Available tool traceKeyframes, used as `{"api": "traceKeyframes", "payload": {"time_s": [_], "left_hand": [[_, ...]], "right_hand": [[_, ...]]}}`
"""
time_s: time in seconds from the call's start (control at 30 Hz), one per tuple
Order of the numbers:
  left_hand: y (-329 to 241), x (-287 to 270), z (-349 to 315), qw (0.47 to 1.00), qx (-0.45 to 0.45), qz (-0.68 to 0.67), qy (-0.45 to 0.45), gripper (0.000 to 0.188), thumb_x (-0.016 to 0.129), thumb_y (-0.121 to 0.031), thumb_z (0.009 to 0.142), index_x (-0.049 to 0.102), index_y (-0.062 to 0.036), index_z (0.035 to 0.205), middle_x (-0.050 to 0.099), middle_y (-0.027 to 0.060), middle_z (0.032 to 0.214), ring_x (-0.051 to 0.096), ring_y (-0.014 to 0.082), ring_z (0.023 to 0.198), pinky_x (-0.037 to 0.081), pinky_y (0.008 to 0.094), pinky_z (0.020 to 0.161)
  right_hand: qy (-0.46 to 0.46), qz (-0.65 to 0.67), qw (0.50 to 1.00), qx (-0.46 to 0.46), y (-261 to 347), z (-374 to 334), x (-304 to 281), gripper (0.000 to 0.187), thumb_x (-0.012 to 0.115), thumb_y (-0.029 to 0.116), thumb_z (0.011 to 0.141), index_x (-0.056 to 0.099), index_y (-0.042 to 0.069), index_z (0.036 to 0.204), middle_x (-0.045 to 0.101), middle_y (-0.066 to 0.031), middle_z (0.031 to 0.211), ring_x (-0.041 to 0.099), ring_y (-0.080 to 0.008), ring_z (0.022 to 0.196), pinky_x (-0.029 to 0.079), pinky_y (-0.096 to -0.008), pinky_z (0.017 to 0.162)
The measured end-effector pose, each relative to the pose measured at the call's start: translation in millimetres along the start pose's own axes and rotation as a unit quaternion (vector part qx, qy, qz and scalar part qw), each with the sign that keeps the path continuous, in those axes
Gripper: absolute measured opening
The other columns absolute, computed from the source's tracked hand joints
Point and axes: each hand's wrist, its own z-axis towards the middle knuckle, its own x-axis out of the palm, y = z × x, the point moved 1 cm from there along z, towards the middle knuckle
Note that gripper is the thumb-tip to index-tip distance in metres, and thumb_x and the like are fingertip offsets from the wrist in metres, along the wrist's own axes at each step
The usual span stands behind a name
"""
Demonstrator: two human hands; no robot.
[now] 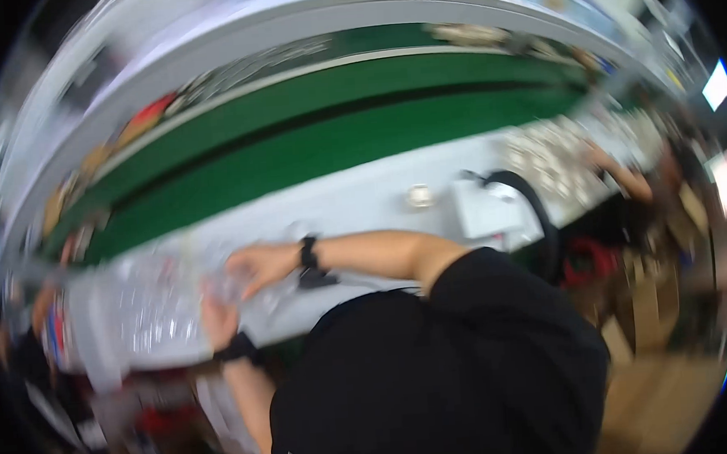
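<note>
My left hand [220, 317] and my right hand [259, 265] are close together over the white worktable, each with a black band at the wrist. Between their fingers is a small clear plastic piece [232, 288], smeared by motion, so its kind is hard to make out. The fingers of both hands curl in around it. Just left of my hands lies a spread of clear plastic packaging [147, 303], shiny and crumpled-looking. A small dark object [317, 278] rests on the table under my right wrist.
A green conveyor belt [333, 133] runs beyond the white tabletop [345, 196]. A small pale round item [419, 196] and a white box [489, 211] by a black curved band stand to the right. Farther right, a co-worker's arm [622, 174] reaches over many pale pieces. Cardboard boxes [656, 313] stand lower right.
</note>
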Motion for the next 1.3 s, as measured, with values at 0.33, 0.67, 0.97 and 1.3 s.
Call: {"api": "traceKeyframes", "payload": {"time_s": [0.33, 0.67, 0.97, 1.3], "left_hand": [[-47, 125, -6, 0.996, -0.046, 0.048, -0.062, 0.037, 0.055, -0.016, 0.090, 0.047, 0.0026, 0.120, 0.053, 0.0115, 0.116, 0.052, 0.0209, 0.106, 0.042, 0.0343, 0.090], [-33, 84, -3, 0.994, 0.033, 0.093, -0.053, 0.031, 0.058, -0.004, 0.081, 0.052, 0.0037, 0.110, 0.056, 0.0111, 0.110, 0.056, 0.0207, 0.100, 0.045, 0.0305, 0.087], [-32, 65, -19, 0.953, 0.010, -0.272, 0.133, 0.035, 0.053, -0.006, 0.079, 0.052, -0.0014, 0.114, 0.057, 0.0081, 0.111, 0.056, 0.0166, 0.098, 0.047, 0.0294, 0.081], [-30, 135, -22, 0.986, -0.001, -0.169, 0.016, 0.032, 0.045, -0.009, 0.087, 0.052, -0.0037, 0.118, 0.056, 0.0080, 0.118, 0.051, 0.0232, 0.112, 0.036, 0.0510, 0.100]], "right_hand": [[-0.074, -0.221, 0.972, -0.027, 7, -29, -37, 0.055, 0.079, 0.022, 0.061, 0.053, 0.002, 0.106, 0.053, -0.0175, 0.109, 0.052, -0.0357, 0.102, 0.044, -0.0399, 0.086], [-0.059, -0.157, 0.985, -0.048, 8, -26, -39, 0.059, 0.081, 0.025, 0.059, 0.053, 0.002, 0.106, 0.058, -0.0157, 0.101, 0.055, -0.0303, 0.098, 0.045, -0.0356, 0.084], [0.045, 0.250, 0.967, 0.019, 5, -12, -21, 0.056, 0.077, 0.008, 0.069, 0.047, 0.003, 0.116, 0.055, -0.0058, 0.110, 0.051, -0.0166, 0.106, 0.044, -0.0309, 0.089], [-0.021, 0.178, 0.977, 0.113, 36, -25, -36, 0.070, 0.056, 0.027, 0.090, 0.015, 0.002, 0.142, 0.023, -0.0153, 0.144, 0.022, -0.0238, 0.134, 0.022, -0.0373, 0.109]]}}
